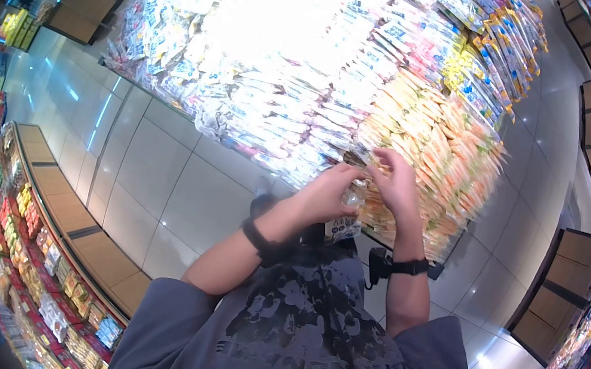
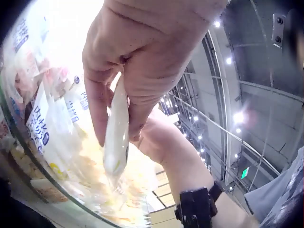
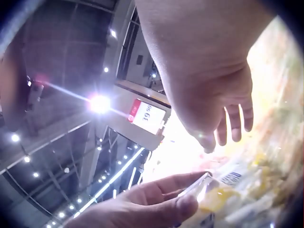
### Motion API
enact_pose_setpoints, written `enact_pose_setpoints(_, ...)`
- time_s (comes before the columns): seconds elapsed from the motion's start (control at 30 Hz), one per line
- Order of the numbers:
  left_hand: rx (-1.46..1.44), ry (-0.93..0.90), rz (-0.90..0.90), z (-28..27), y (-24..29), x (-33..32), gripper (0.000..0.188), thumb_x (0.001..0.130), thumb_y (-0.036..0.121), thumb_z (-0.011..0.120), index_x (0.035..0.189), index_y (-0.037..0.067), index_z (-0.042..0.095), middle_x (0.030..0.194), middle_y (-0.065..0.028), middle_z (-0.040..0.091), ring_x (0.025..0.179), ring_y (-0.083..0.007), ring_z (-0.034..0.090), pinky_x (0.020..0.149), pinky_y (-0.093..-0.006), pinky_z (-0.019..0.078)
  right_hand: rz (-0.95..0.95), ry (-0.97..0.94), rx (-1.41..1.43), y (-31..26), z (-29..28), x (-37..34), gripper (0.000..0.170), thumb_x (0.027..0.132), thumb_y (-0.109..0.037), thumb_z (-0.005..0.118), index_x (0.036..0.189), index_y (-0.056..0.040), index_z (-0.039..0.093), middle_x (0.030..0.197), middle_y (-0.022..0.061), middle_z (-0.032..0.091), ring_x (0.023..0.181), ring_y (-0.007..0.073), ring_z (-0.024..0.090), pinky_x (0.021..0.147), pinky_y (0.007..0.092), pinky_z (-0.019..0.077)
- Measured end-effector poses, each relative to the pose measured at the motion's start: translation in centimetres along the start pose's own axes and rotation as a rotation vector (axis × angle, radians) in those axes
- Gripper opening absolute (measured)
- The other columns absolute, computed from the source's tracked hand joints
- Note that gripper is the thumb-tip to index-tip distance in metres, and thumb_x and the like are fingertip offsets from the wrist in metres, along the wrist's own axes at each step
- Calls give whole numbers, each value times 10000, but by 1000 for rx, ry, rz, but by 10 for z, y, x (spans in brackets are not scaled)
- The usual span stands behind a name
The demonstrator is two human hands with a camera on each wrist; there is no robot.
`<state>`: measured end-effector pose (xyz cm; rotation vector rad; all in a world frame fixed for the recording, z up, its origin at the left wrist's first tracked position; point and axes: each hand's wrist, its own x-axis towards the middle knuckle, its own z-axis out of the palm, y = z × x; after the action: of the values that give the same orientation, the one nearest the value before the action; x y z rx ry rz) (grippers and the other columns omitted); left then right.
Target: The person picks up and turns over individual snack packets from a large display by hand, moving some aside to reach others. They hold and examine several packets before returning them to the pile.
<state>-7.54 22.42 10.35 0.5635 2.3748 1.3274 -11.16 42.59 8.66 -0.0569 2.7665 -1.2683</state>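
Note:
My left hand (image 1: 326, 195) pinches a small, clear-and-white plastic snack packet (image 1: 344, 228) between thumb and fingers. In the left wrist view the packet (image 2: 117, 135) hangs edge-on below the fingers, its sides slightly puffed. Just beside it is my right hand (image 1: 395, 186), its fingers loosely bent and nothing held in them. From the right wrist, that hand (image 3: 216, 102) appears above the packet's top edge, fingers spread downward and apart from it. Below both hands lie heaps of similar packets, with orange-and-yellow ones (image 1: 430, 139) nearest the right hand.
A large display bin of packets (image 1: 270, 98) spreads ahead, whitish ones at left and middle, overexposed at its centre. Shelves of packaged snacks (image 1: 37, 246) run along the left; wooden cabinets (image 1: 560, 293) stand at right. Tiled floor (image 1: 155, 165) lies between. A price sign (image 3: 147, 115) hangs beyond.

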Motion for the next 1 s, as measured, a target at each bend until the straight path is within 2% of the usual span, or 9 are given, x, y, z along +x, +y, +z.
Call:
enact_pose_setpoints(0.07, -26, 41, -20, -13, 23, -3, 623, 738, 157, 872, 1292, 12, 628, 1265, -201, 640, 1112, -317, 637, 965, -403, 525, 107, -8, 199, -12, -24, -12, 314, 885, -156, 781, 1179, -62, 722, 1099, 145, 729, 1070, 268, 684, 931, 383, 538)
enact_pose_setpoints(0.13, -212, 87, -342, -25, 48, 1, 496, 761, 179, 884, 1199, 46, 692, 1062, -108, 678, 863, -200, 614, 791, -348, 534, 193, -173, 498, -20, -43, -23, 411, 966, -182, 725, 1339, -38, 632, 1216, 144, 710, 1072, 208, 686, 920, 336, 548)
enact_pose_setpoints(0.2, -245, 163, -228, -14, 41, 6, 431, 793, 177, 876, 1167, 49, 705, 977, -63, 652, 792, -144, 552, 696, -309, 510, 219, -306, 620, -17, -50, -34, 455, 976, -112, 707, 1405, -38, 574, 1187, 112, 695, 1057, 169, 672, 899, 309, 551)
enact_pose_setpoints(0.33, -238, 274, -58, -7, 40, 27, 390, 863, 76, 790, 1226, 18, 658, 1125, -134, 644, 885, -218, 625, 763, -337, 545, 137, -470, 703, -2, -59, -32, 567, 906, 47, 727, 1429, -9, 515, 1080, 93, 668, 1002, 131, 672, 797, 267, 560)
enact_pose_setpoints(0.4, -8, 498, 199, 3, 25, 40, 464, 885, 1, 707, 1327, -28, 568, 1235, -197, 602, 1013, -326, 637, 869, -377, 545, 276, -252, 634, 16, -58, -26, 508, 894, 62, 726, 1361, 20, 529, 1049, 83, 673, 912, 126, 685, 742, 258, 564)
enact_pose_setpoints(0.53, 640, 340, 268, 5, 27, 49, 578, 778, -70, 599, 1353, -63, 536, 1281, -203, 589, 1278, -418, 517, 1122, -510, 374, 292, 15, 597, 40, -51, -18, 393, 874, 54, 745, 1228, 25, 576, 1032, 86, 707, 829, 101, 689, 659, 233, 542)
enact_pose_setpoints(0.8, 806, 112, 147, 22, -8, 50, 384, 795, 44, 623, 1178, 26, 629, 1255, -139, 618, 1345, -299, 507, 1176, -543, 288, 163, 244, 527, 24, -27, 10, 254, 857, -1, 780, 1064, -7, 634, 939, 79, 730, 815, 122, 695, 666, 259, 533)
enact_pose_setpoints(0.9, 805, 160, 182, 24, -12, 51, 331, 809, 53, 620, 1140, 46, 634, 1219, -120, 625, 1318, -275, 524, 1176, -558, 275, 15, 232, 116, 12, -7, 21, 174, 804, 3, 768, 943, -9, 663, 869, 176, 701, 801, 329, 712, 715, 390, 556)
enact_pose_setpoints(1.0, 810, 153, 174, 22, -11, 49, 303, 828, 62, 612, 1130, 56, 636, 1183, -111, 626, 1280, -271, 540, 1168, -561, 280, -62, 224, 67, 25, 15, 28, 165, 811, 30, 776, 913, 10, 648, 906, 155, 741, 827, 281, 736, 737, 353, 585)
